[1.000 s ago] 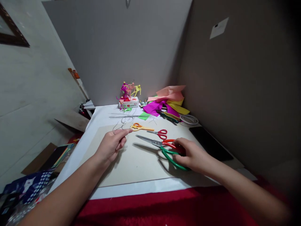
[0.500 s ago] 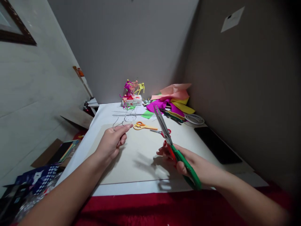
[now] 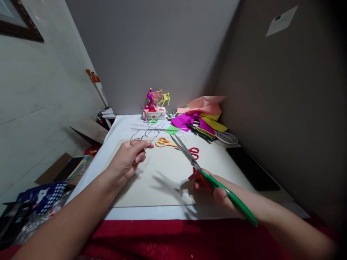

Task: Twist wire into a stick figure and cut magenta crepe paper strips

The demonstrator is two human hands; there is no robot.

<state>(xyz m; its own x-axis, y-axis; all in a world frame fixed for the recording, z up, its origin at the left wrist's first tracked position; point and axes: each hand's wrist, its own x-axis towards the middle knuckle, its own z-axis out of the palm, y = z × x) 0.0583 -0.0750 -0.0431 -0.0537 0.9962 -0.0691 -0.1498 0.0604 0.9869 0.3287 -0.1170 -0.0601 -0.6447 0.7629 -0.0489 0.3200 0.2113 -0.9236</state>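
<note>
My left hand [image 3: 130, 159] is closed, thumb against fingers, on a thin twisted wire figure [image 3: 142, 137] whose loops rise above the knuckles. My right hand [image 3: 214, 187] grips large scissors [image 3: 187, 151] with green and red handles. Their long blades tilt up and to the left, parted slightly at the tips, a short way right of the left hand and apart from the wire. Behind the blades, on the board, lie orange-handled scissors [image 3: 164, 142] and small red-handled scissors [image 3: 194, 152].
A beige board [image 3: 151, 191] covers much of the white table. At the back stand small paper-wrapped figures on a box [image 3: 154, 113], straight wires [image 3: 151, 129], coloured crepe paper [image 3: 206, 106], pliers [image 3: 202, 133] and a white coil [image 3: 227, 137]. A black phone-like slab [image 3: 252, 168] lies right.
The large scissors have swung to tilt further left, their blade tips nearer the wire in my left hand. The right hand has shifted slightly right. The left hand still holds the wire.
</note>
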